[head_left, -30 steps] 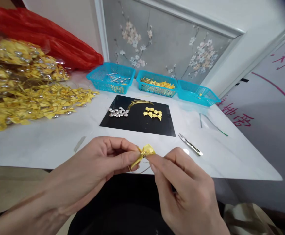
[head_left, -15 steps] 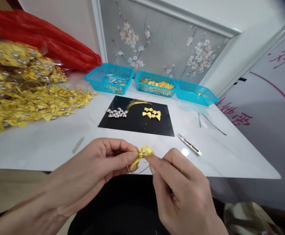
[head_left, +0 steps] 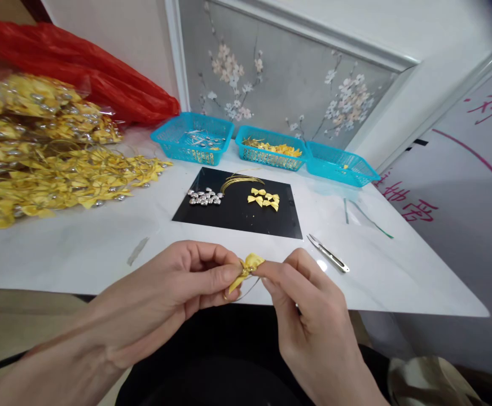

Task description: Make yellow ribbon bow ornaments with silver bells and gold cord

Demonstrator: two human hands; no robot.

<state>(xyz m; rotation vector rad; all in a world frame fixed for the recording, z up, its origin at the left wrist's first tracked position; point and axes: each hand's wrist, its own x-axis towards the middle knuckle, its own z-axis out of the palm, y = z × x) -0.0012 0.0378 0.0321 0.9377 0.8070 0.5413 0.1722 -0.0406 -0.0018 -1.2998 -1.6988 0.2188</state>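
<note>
My left hand (head_left: 182, 282) pinches a yellow ribbon bow (head_left: 253, 261) between thumb and fingers, just over the table's front edge. From the bow a thin cord (head_left: 250, 288) loops down and back up toward my right hand (head_left: 313, 304). My right thumb and index finger are closed at the cord, and the index fingertip presses against the bow's middle. Beyond my hands lies a black mat (head_left: 233, 219). On it are silver beads (head_left: 206, 197), a bundle of gold cords (head_left: 240, 180) and several yellow bows (head_left: 264, 199).
Metal thread snips (head_left: 328, 254) lie right of the mat. Three blue baskets (head_left: 170, 148) line the back, holding small parts. Finished-looking yellow bow strings (head_left: 72, 180) and a red bag (head_left: 80, 73) fill the left side. Green strips (head_left: 370, 217) lie at right.
My right hand has shifted slightly left and up, and its thumb has come nearer the index finger at the cord. My left hand keeps its pinch on the bow. The view has tilted slightly.
</note>
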